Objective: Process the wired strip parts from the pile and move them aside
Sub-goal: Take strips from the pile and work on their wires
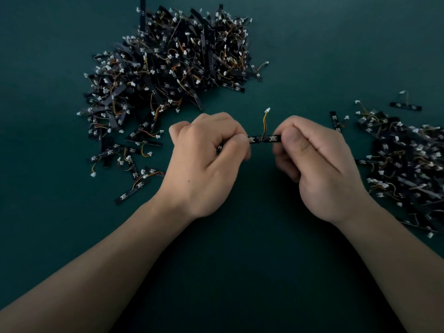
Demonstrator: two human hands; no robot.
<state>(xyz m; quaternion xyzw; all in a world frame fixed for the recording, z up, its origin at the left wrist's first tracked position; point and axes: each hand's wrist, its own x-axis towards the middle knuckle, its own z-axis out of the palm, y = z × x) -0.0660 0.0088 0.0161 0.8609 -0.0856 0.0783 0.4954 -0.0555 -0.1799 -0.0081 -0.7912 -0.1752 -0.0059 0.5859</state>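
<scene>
Both hands are up over the dark teal table top [240, 260], working one piece between them. The left hand [204, 159] has its fingers curled tight round one end of a short black strip board with small white buttons [264, 138], and the right hand [319, 164] pinches the other end with thumb over curled fingers. The strip lies level between the two fists, held just off the table as far as I can see. From its middle a thin yellow-and-red wire with a white plug [265, 121] stands straight up.

Beyond the left hand sits the big heap of tangled black strips and wires [165, 66], with stray pieces trailing down towards the left forearm. Off by the right wrist is a second, flatter heap of the same strip parts [406, 164]; it is dim there, so I can't make out much detail in it.
</scene>
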